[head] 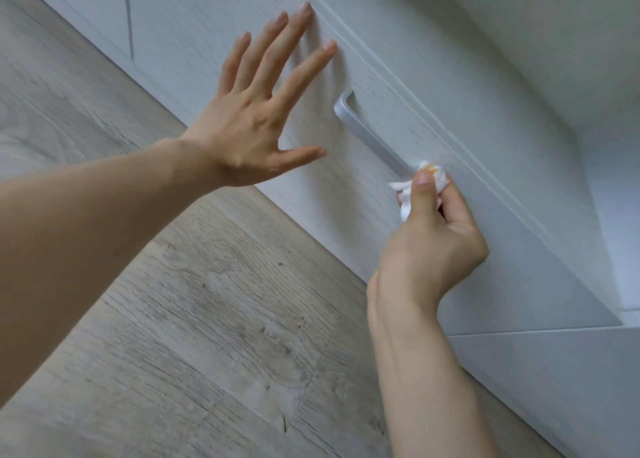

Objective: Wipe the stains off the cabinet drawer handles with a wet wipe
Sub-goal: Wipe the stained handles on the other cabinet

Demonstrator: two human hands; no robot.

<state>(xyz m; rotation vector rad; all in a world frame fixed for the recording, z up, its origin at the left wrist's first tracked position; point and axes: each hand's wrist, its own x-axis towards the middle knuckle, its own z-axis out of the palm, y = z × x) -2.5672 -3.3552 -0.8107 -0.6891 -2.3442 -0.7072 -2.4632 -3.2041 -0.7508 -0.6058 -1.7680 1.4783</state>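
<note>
Wood-grain plank floor [194, 319], grey-beige, fills the lower left of the head view. Above it runs a white cabinet [519, 371], seen at a steep tilt, with a narrow vertical seam between two fronts at upper left. The drawer front [433, 87], white with a faint grain, spans the middle of the view; a raised edge line runs diagonally along its upper side.

Left hand [256, 118]: fingers straight and spread, fingertips laid flat against the drawer front, up and to the left of the handle; it grasps nothing, and the thumb points toward the handle without reaching it.

Right hand [436, 229]: fingers curled, the thumb and fingers pinching a crumpled wet wipe at the lower end of the handle.

Drawer handle [367, 132]: a matte silver bar, mounted on the drawer front and lying diagonally; its upper end bends in to the panel, its lower end is hidden behind the wipe.

Wet wipe [407, 194]: white, bunched, carrying an orange smear on the part nearest the handle, pressed against the handle's lower end.
</note>
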